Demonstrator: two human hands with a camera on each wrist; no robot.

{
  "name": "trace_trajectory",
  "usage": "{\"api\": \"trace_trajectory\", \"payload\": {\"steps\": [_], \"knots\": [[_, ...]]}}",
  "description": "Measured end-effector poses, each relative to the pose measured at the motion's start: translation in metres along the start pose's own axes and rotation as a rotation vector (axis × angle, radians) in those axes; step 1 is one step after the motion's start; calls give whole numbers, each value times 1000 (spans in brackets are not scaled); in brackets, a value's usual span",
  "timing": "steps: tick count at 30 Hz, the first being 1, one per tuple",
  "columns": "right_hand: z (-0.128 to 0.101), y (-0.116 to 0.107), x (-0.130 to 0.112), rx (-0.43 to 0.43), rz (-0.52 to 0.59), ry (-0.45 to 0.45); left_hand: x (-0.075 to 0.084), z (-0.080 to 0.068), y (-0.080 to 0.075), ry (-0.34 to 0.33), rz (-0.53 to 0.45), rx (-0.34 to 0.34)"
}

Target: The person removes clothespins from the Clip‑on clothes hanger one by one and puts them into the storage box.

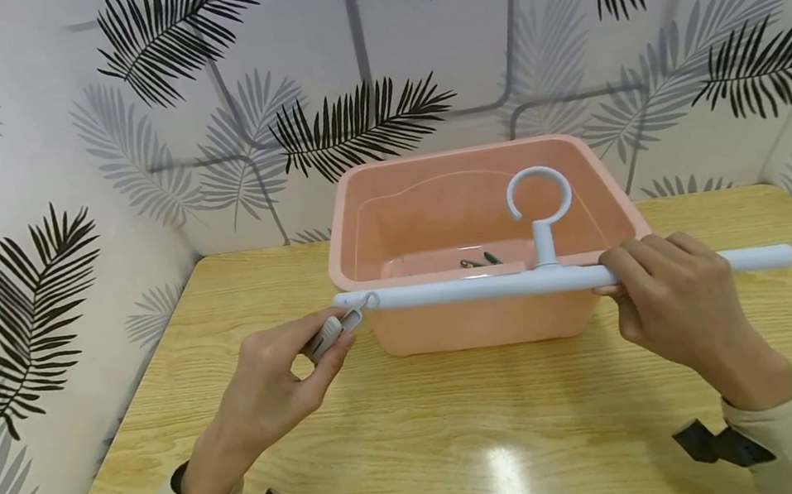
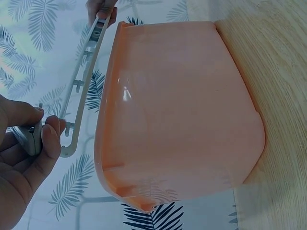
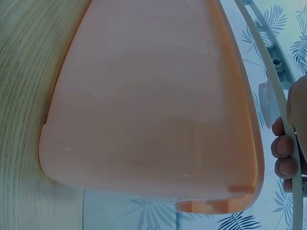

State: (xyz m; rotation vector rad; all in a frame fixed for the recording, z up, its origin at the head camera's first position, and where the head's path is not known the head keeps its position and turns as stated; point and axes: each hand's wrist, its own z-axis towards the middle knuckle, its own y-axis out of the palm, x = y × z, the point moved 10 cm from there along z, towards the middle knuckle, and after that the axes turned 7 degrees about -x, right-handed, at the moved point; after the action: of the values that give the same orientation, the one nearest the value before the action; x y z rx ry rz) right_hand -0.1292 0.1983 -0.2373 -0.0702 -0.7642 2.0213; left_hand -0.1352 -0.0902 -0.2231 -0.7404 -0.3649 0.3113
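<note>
Above the pink basin [image 1: 496, 325], hanger bar [image 1: 491, 288] held level: right hand [image 1: 662, 304] wrapped round its right part, left hand [image 1: 272, 388] pinching a grey clip [image 1: 335, 330] at its left end.

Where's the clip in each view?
Head: clip left of centre, pinched by the left hand at the left end of the hanger bar.
Left wrist: clip at the left edge, between thumb and finger, beside the bar's end.
Right wrist: not in view.
Shared landmark: the pink tub.
</note>
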Motion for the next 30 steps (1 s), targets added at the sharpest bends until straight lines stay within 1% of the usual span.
{"api": "trace_trajectory", "payload": {"steps": [9,15,24,30], "knots": [[1,1,-1,-5,6,-7,0,6,-2,7,-13,8],[2,0,-3,0,5,-18,-2,11,-2,15,-16,1],[2,0,-4,-3,7,-24,-5,16,-4,32,-4,-9],[1,1,-4,-17,8,-17,-6,22,-6,22,23,-15]]}}
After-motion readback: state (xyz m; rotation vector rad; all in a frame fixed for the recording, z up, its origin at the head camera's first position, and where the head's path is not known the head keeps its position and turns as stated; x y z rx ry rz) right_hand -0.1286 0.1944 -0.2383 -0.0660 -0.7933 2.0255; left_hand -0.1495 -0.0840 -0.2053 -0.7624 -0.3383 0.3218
